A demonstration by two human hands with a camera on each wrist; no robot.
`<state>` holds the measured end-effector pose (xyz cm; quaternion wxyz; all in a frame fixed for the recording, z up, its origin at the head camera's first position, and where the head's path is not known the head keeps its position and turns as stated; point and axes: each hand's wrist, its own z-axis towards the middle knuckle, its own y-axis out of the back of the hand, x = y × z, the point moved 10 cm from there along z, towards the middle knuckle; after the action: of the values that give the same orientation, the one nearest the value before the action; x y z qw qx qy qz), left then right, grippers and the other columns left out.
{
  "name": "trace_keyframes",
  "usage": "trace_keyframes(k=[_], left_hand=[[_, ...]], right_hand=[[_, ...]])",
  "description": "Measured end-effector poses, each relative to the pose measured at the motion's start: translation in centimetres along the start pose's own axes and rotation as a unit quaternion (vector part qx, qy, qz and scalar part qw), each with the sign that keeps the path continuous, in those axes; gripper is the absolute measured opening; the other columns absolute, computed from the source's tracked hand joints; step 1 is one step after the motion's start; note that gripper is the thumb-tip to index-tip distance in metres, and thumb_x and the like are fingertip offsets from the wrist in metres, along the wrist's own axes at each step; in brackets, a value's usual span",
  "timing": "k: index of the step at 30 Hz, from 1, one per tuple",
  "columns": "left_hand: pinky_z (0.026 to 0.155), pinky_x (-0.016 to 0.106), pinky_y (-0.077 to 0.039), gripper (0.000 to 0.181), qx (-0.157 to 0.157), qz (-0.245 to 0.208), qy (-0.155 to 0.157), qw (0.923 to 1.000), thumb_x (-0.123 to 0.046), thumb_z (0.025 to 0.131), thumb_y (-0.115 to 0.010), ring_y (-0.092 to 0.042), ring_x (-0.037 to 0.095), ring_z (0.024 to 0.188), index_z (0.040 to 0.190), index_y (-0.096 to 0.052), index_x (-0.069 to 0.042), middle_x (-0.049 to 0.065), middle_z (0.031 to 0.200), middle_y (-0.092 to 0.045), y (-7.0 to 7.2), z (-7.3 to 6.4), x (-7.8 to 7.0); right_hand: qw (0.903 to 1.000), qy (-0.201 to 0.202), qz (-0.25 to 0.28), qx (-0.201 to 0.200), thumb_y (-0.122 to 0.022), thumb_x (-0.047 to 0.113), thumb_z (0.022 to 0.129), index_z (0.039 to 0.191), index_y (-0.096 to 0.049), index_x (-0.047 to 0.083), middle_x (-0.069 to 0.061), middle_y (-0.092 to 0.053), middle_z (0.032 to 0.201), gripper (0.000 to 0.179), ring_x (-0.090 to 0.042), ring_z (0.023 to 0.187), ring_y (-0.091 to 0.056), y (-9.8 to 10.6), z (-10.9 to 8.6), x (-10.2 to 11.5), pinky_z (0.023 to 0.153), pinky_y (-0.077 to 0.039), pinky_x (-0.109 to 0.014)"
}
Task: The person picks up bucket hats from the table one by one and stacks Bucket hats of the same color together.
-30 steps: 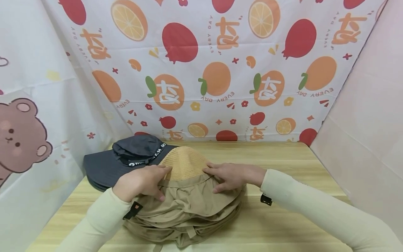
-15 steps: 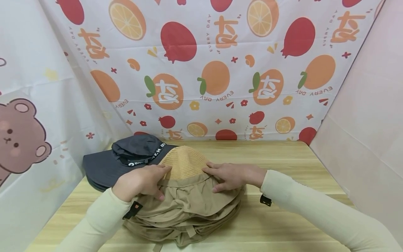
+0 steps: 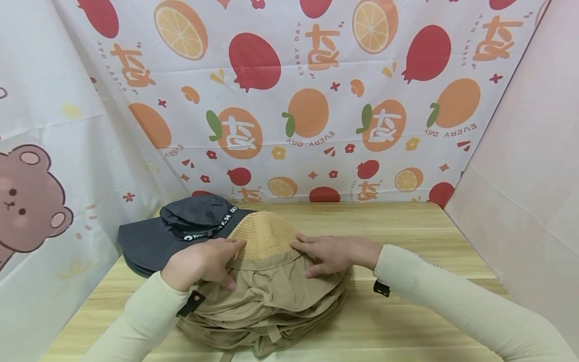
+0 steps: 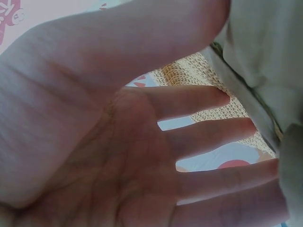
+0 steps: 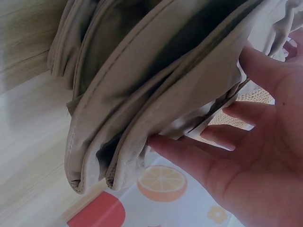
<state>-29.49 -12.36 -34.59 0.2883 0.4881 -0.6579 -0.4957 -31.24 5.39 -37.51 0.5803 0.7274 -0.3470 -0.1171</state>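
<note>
A pile of khaki fabric hats (image 3: 276, 296), topped by a yellow knitted crown (image 3: 262, 234), lies in the middle of the table in the head view. My left hand (image 3: 199, 261) rests on its left side, fingertips on the knit and thumb on the khaki cloth. In the left wrist view, that hand's fingers (image 4: 203, 139) are spread and nearly straight. On the pile's right side, my right hand (image 3: 332, 251) touches the crown's edge and the khaki cloth. The right wrist view shows its loosely bent fingers (image 5: 184, 156) against the layered brims (image 5: 142, 94).
A dark wide-brimmed hat (image 3: 194, 216) with a white-lettered band lies at the back left, its right part behind the knitted crown. The wooden table (image 3: 407, 322) meets a fruit-print cloth (image 3: 289, 171) at the back. Pale cloth walls stand at both sides.
Both hands keep their places on the pile. The knitted crown shows a slightly sharper crease, and the head view has shifted a little.
</note>
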Motion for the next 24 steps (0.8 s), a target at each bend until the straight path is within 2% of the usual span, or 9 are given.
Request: trace_keyframes(k=[7, 12, 19, 24], left_hand=[[0.113, 0.056, -0.044, 0.098, -0.001, -0.010, -0.015, 0.9998, -0.030, 0.075, -0.093, -0.050, 0.042, 0.141, 0.154, -0.043, 0.000, 0.022, 0.151, -0.053, 0.3, 0.4, 0.2], [0.114, 0.056, -0.043, 0.098, 0.009, -0.026, -0.011, 0.9996, -0.030, 0.076, -0.093, -0.048, 0.042, 0.143, 0.155, -0.043, -0.001, 0.022, 0.153, -0.051, 0.1, 0.8, 0.7], [0.114, 0.057, -0.043, 0.097, 0.008, -0.021, -0.004, 0.9997, -0.031, 0.077, -0.092, -0.048, 0.042, 0.143, 0.155, -0.043, -0.001, 0.023, 0.153, -0.052, 0.3, 0.8, 0.7], [0.112, 0.056, -0.044, 0.090, 0.008, -0.010, -0.010, 0.9999, -0.033, 0.082, -0.088, -0.051, 0.042, 0.140, 0.155, -0.043, -0.003, 0.022, 0.151, -0.054, 0.8, 0.3, 0.2]], right_hand=[[0.9994, 0.007, 0.033, 0.008, -0.059, 0.043, 0.104, 0.166, -0.022, 0.018, -0.011, -0.012, 0.174, 0.077, -0.029, 0.158, -0.028, 0.2, 0.4, -0.5, 0.127, -0.028, -0.045], [0.9982, 0.004, 0.058, 0.018, -0.060, 0.043, 0.104, 0.166, -0.023, 0.021, -0.008, -0.012, 0.175, 0.076, -0.027, 0.159, -0.024, 0.1, 0.6, -0.9, 0.128, -0.026, -0.045], [0.9985, -0.004, 0.051, 0.019, -0.059, 0.045, 0.103, 0.166, -0.023, 0.024, -0.005, -0.012, 0.175, 0.076, -0.024, 0.160, -0.022, 0.1, 0.7, -1.1, 0.129, -0.026, -0.044], [0.9993, 0.011, 0.036, 0.000, -0.059, 0.045, 0.104, 0.166, -0.024, 0.020, -0.009, -0.012, 0.174, 0.075, -0.027, 0.159, -0.024, 0.2, 0.1, -0.8, 0.128, -0.027, -0.044]])
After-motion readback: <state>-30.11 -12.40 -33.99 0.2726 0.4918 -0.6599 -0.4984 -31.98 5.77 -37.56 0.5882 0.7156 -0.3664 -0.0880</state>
